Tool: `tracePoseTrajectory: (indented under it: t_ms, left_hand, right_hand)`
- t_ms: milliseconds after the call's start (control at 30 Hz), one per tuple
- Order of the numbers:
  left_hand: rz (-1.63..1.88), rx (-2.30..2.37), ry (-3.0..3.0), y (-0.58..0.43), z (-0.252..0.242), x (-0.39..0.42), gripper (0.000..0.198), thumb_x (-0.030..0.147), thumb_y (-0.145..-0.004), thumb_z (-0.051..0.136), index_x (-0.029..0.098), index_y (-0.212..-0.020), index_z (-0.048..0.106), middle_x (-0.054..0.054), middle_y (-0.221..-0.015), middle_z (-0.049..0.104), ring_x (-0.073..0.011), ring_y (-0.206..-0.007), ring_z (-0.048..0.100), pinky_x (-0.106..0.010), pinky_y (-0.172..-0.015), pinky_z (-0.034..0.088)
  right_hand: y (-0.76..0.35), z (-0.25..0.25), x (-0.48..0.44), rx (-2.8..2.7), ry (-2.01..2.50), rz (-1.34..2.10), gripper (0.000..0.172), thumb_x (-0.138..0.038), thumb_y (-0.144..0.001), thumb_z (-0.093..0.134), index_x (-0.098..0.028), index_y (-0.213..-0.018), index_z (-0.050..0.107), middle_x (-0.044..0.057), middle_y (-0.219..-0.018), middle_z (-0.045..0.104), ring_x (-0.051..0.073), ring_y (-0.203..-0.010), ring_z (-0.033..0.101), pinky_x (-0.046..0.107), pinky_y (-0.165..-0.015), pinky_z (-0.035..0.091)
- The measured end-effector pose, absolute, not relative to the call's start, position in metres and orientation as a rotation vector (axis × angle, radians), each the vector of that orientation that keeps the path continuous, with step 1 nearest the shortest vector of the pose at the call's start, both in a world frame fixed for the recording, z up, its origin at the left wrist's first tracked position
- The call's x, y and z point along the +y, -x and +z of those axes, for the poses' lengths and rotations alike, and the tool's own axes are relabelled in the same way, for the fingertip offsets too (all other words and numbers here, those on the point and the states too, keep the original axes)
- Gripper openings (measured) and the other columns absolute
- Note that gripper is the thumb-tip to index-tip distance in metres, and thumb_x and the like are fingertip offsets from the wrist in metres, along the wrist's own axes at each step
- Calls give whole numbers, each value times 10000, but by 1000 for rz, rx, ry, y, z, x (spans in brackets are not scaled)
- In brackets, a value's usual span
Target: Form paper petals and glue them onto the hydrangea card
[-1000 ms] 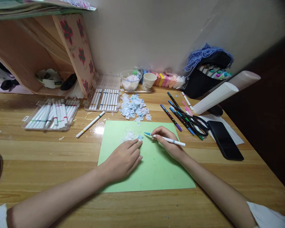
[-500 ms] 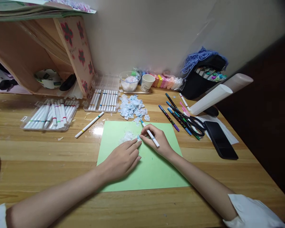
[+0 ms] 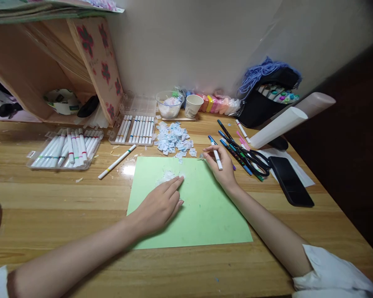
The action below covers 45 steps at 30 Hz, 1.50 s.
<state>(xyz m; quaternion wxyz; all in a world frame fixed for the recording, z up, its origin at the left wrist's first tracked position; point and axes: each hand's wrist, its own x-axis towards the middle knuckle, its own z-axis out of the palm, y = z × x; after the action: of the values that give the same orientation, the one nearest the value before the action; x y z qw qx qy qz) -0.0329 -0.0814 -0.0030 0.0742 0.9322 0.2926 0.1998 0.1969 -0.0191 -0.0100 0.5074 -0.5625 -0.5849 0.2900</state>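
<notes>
The marker is held in the right hand, pinched between thumb and fingers, over the far right corner of the green sheet. It has a white barrel and a blue tip. It is judged light, rigid and smooth, and is best gripped mid-barrel. The left hand is laid flat, fingers together, with the fingertips touching the paper scraps, which are judged flimsy.

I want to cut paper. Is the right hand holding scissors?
No, the right hand holds a marker; the scissors lie apart beside it.
</notes>
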Motion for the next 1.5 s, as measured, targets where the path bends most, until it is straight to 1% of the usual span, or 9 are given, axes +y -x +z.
tracePoseTrajectory:
  t_ms: [67, 133, 233, 333, 500, 633, 867, 1133, 1500]
  left_hand:
    - [557, 874, -2792, 33, -4, -81, 218, 225, -931, 401, 99, -868, 567, -200, -1325, 499, -271, -1266, 445, -434, -1030, 435]
    - [531, 873, -2799, 32, -4, -80, 229, 229, -933, 395, 92, -897, 574, -199, -1322, 503, -276, -1263, 447, -445, -1026, 436]
    - [509, 883, -2823, 31, -4, -80, 247, 236, -933, 393, 80, -937, 584, -193, -1308, 517, -284, -1238, 470, -447, -1012, 448]
    - [499, 888, -2835, 31, -4, -79, 260, 236, -933, 385, 76, -946, 590, -192, -1288, 533, -284, -1214, 490, -445, -1006, 453]
    - [494, 886, -2819, 31, -5, -79, 257, 235, -932, 389, 76, -942, 590, -188, -1284, 534, -283, -1226, 475, -443, -1025, 437]
    - [495, 887, -2810, 31, -4, -79, 251, 236, -934, 383, 92, -920, 588, -181, -1298, 524, -275, -1232, 470, -447, -1016, 445]
    - [487, 892, -2815, 30, -2, -79, 260, 241, -935, 379, 91, -896, 588, -180, -1285, 535, -278, -1225, 478, -448, -1013, 449]
    - [526, 889, -2785, 31, -3, -79, 258, 240, -942, 358, 108, -904, 576, -176, -1290, 526, -266, -1230, 470, -460, -1008, 450]
    - [506, 879, -2803, 31, -2, -78, 252, 236, -939, 373, 91, -918, 579, -170, -1262, 542, -272, -1211, 481, -426, -1020, 442]
  right_hand:
    - [-196, -8, -22, -1389, 1295, 728, 209, -387, -888, 477, -211, -946, 574, 39, -917, 611, 156, -815, 571, 290, -757, 449]
    - [-193, -6, -28, -1438, 1184, 925, 297, -402, -932, 367, -212, -980, 591, 29, -825, 616, 146, -743, 565, 281, -706, 448]
    - [-189, -3, -34, -1567, 1044, 1297, 240, -387, -901, 447, -208, -1015, 562, 10, -731, 633, 141, -670, 570, 269, -642, 436]
    - [-190, -3, -36, -1630, 1027, 1426, 143, -322, -849, 545, -186, -891, 546, 8, -692, 637, 134, -639, 580, 253, -609, 421]
    - [-193, -6, -34, -1633, 1053, 1434, 70, -246, -829, 515, -184, -805, 535, -16, -594, 597, 121, -548, 540, 247, -565, 400]
    - [-193, -6, -33, -1589, 1098, 1339, 52, -230, -812, 507, -187, -797, 532, -19, -582, 599, 122, -550, 537, 245, -564, 391]
    - [-193, -4, -34, -1597, 1099, 1359, 41, -199, -795, 506, -184, -770, 536, -24, -556, 596, 117, -530, 530, 240, -544, 372]
    - [-193, -3, -34, -1580, 1123, 1305, 59, -188, -776, 482, -192, -743, 530, -32, -517, 582, 121, -501, 510, 247, -531, 361]
    - [-193, -3, -33, -1549, 1103, 1347, 96, -158, -766, 462, -194, -719, 537, -42, -493, 568, 116, -476, 501, 247, -523, 366]
